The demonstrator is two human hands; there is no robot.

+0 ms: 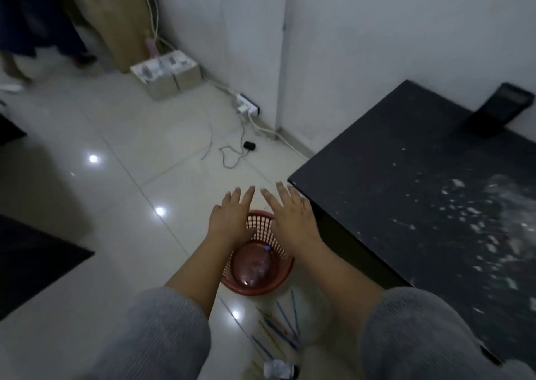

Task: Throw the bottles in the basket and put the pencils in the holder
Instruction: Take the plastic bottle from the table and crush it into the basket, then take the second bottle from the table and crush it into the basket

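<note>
A red perforated basket (278, 288) stands on the floor beside the black table. A clear plastic bottle (255, 263) lies inside it. My left hand (232, 220) and my right hand (290, 216) hover flat above the basket's far rim, palms down, fingers spread, holding nothing. Several coloured pencils (285, 326) lie scattered on the tiles just in front of the basket, between my forearms. A small crumpled whitish object (277, 368) rests at the bottom edge; what it is I cannot tell. No pencil holder that I can identify is in view.
The black table (406, 176) fills the right side, with a blurred clear thing at its right edge. A black tray (499, 110) leans on the wall behind it. A power strip (247, 104), cables and cardboard boxes (166, 73) sit by the wall. A dark mat (32, 260) lies left.
</note>
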